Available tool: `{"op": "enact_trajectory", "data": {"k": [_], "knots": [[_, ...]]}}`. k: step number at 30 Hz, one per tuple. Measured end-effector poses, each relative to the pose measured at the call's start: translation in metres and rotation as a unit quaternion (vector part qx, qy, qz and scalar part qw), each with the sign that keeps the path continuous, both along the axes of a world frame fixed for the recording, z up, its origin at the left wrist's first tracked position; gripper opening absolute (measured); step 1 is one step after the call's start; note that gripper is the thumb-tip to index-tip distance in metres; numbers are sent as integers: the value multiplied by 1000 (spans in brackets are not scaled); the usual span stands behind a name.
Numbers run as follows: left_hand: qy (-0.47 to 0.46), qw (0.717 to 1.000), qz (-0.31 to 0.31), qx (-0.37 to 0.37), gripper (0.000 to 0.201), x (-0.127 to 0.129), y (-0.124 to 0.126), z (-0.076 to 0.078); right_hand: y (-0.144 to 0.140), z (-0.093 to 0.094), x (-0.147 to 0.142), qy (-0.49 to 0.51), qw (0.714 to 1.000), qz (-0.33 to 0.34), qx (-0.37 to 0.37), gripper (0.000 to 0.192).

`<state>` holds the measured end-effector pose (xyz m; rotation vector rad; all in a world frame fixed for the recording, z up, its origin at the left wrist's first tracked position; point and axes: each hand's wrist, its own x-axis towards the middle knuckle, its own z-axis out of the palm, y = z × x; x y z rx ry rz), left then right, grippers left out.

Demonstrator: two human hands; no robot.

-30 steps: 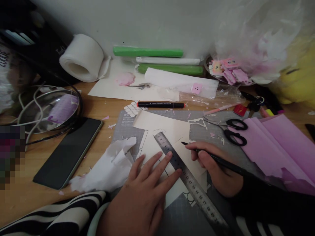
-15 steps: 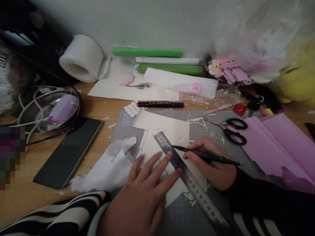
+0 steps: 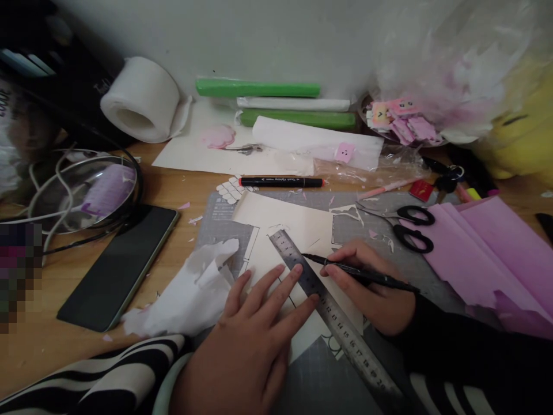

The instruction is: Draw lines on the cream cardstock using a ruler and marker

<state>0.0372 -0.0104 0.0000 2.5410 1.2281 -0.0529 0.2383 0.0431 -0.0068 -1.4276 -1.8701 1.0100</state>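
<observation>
My left hand (image 3: 254, 340) lies flat with fingers spread, low in the middle of the frame, the fingertips (image 3: 297, 270) pressing on the cream sheet of paper (image 3: 298, 230) and against the left edge of the grey steel ruler (image 3: 328, 311). The ruler runs slantwise from the centre down toward the lower right, lying across that paper and the grey gridded cutting mat (image 3: 224, 227) beneath it. My right hand (image 3: 371, 288), right of centre, is closed around a slim black pen (image 3: 358, 272), whose tip meets the ruler's right edge just above my left fingertips.

Left of my left hand sits a crumpled white paper scrap (image 3: 190, 294), and further left a dark smartphone (image 3: 118, 265) lies on the wooden desk (image 3: 56, 346). Black-handled scissors (image 3: 410, 227) rest at the mat's right side, beside sheets of lilac tissue paper (image 3: 488, 253). A black marker with an orange end (image 3: 280, 182) lies above the mat.
</observation>
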Motion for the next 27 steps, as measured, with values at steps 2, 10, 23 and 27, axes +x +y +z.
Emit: {"op": "enact_trajectory", "data": {"k": [2, 10, 23, 27], "knots": [[-1, 1000, 0, 1, 80, 0, 1, 0, 1, 0, 0, -6, 1000, 14, 11, 3], [2, 1000, -2, -8, 80, 0, 1, 1, 0, -5, 3, -9, 1000, -5, 12, 9], [-1, 1000, 1, -9, 80, -1, 0, 2, -2, 2, -1, -26, 1000, 5, -7, 9], [-2, 1000, 1, -4, 78, 0, 0, 2, -2, 4, 1, -30, 999, 14, 10, 7]]}}
